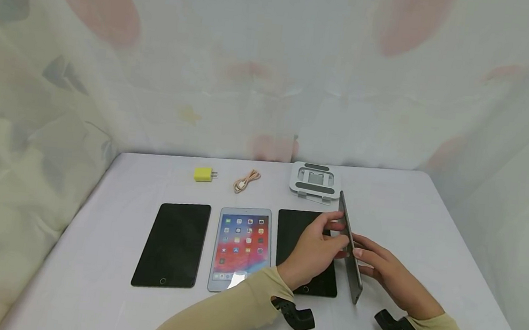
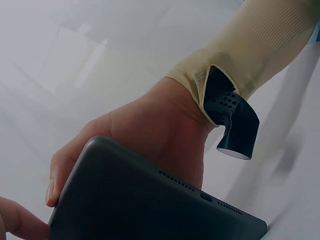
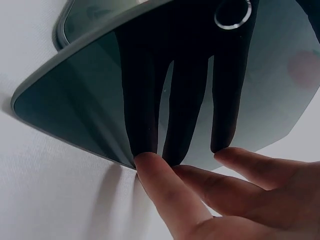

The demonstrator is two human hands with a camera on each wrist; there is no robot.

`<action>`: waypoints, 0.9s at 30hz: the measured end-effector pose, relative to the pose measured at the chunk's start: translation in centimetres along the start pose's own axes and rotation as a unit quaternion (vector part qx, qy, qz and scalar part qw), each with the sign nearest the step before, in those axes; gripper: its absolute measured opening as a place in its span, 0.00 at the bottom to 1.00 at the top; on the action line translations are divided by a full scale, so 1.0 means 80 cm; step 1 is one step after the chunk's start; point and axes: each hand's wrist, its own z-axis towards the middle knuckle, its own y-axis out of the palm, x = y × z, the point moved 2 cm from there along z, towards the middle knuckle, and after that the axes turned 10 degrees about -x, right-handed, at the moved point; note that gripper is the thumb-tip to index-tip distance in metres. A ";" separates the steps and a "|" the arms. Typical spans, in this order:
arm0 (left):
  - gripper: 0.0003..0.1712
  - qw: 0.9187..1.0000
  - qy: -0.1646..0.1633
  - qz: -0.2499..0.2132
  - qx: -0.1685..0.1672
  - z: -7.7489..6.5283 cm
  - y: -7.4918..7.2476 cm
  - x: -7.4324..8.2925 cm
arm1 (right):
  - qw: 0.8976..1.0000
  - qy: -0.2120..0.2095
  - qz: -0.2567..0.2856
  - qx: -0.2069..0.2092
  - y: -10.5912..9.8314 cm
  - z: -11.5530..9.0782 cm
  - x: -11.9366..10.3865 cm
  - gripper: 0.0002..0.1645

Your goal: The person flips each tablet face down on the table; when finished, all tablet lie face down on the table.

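A dark tablet (image 1: 350, 256) stands tilted up on edge between my two hands, its screen facing right. My left hand (image 1: 316, 250) holds it from the back side, fingers bent at the edge; part of the fingertips is hidden. On the screen side, my right hand (image 1: 390, 279) touches the glass with fairly straight fingertips (image 3: 190, 180), which are mirrored in it. In the left wrist view the tablet's grey back (image 2: 135, 200) covers part of the right hand. Beneath my left hand lies a black tablet (image 1: 293, 230), partly covered by it.
A silver tablet with a lit screen (image 1: 242, 238) and another black tablet (image 1: 174, 244) lie to the left. Farther back are a yellow charger plug (image 1: 203, 174), a coiled pinkish cable (image 1: 246, 180) and a folded white stand (image 1: 296, 181). The white table (image 1: 106, 245) meets curtains behind.
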 end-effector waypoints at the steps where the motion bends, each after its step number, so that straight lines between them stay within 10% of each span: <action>1: 0.31 1.000 -0.001 0.001 -0.001 0.000 0.000 0.000 | 1.000 -0.001 0.004 -0.001 0.000 0.000 0.000 0.46; 27: 0.32 0.995 -0.085 0.047 0.005 0.010 0.006 -0.021 | 0.997 -0.066 -0.025 0.031 -0.014 -0.021 -0.017 0.36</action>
